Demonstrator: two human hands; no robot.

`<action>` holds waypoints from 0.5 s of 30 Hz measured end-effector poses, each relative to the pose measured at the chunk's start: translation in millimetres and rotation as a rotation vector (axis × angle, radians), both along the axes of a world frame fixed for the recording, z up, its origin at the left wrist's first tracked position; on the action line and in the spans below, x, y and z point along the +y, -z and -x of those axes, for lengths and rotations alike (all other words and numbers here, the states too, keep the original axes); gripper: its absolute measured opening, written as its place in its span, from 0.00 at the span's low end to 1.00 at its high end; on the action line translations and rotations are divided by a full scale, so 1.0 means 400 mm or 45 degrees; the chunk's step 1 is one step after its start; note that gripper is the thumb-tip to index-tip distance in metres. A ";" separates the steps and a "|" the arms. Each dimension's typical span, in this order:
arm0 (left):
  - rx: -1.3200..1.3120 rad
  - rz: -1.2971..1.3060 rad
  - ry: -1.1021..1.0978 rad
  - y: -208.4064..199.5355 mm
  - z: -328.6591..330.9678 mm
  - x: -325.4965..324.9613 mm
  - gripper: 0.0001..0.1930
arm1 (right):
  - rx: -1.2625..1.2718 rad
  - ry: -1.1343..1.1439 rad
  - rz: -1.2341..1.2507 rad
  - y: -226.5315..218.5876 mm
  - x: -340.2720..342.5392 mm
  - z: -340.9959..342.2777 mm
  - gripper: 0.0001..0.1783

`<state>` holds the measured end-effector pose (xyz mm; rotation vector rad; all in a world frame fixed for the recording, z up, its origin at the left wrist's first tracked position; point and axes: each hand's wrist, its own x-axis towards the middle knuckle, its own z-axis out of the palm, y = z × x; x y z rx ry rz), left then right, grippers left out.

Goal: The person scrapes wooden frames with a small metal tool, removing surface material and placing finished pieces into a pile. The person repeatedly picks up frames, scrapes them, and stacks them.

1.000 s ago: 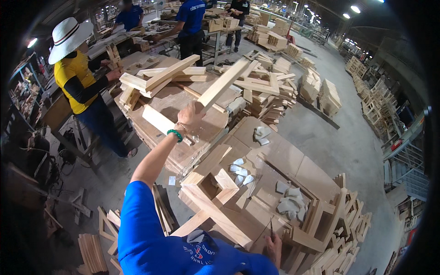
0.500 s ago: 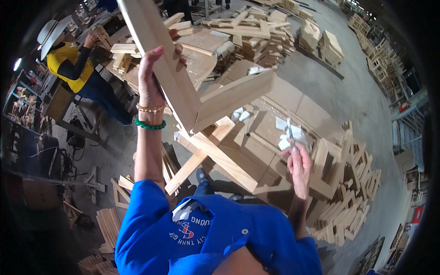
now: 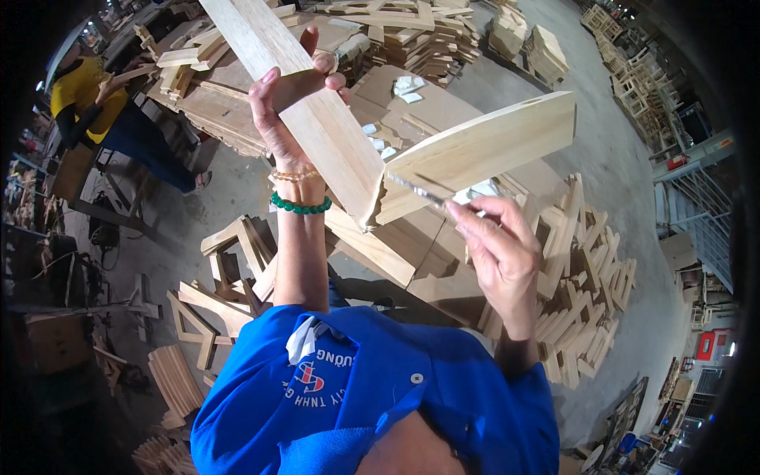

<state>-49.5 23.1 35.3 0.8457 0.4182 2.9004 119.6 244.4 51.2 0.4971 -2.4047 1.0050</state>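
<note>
My left hand (image 3: 277, 131) is wrapped around one arm of an angled wooden frame piece (image 3: 336, 138), held up in front of me. Its two pale boards meet at a corner, where the joint line shows a rough edge. Between the fingers and thumb of my right hand (image 3: 503, 257) is a slim metal blade (image 3: 419, 191), like a small knife. The blade's tip lies at the joint; whether it presses into the wood I cannot tell. Below the corner, another wooden piece (image 3: 372, 245) lies on the cardboard-covered work surface (image 3: 435, 289).
White scraps (image 3: 408, 89) lie on the cardboard. Angled wooden frames (image 3: 590, 293) are piled at the right, with more wooden parts (image 3: 419, 36) stacked at the far side. Further frames (image 3: 229, 277) stand at the left. A person in yellow (image 3: 103, 103) works at the far left.
My right hand has come up and left from the white scraps, bringing the blade to the joint. The held frame piece has turned, and its free board now points further right.
</note>
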 end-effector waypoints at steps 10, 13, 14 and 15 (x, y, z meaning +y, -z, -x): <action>-0.127 0.037 -0.039 0.053 -0.016 -0.001 0.33 | -0.134 -0.136 -0.057 0.042 -0.007 -0.018 0.21; -0.212 0.072 -0.081 0.064 -0.018 0.003 0.33 | -0.158 -0.160 -0.096 0.053 -0.006 -0.023 0.22; -0.233 0.081 -0.087 0.067 -0.017 0.003 0.33 | -0.178 -0.175 -0.121 0.051 -0.006 -0.024 0.21; -0.267 0.120 -0.137 0.072 -0.016 0.003 0.33 | -0.221 -0.185 -0.080 0.056 -0.005 -0.027 0.20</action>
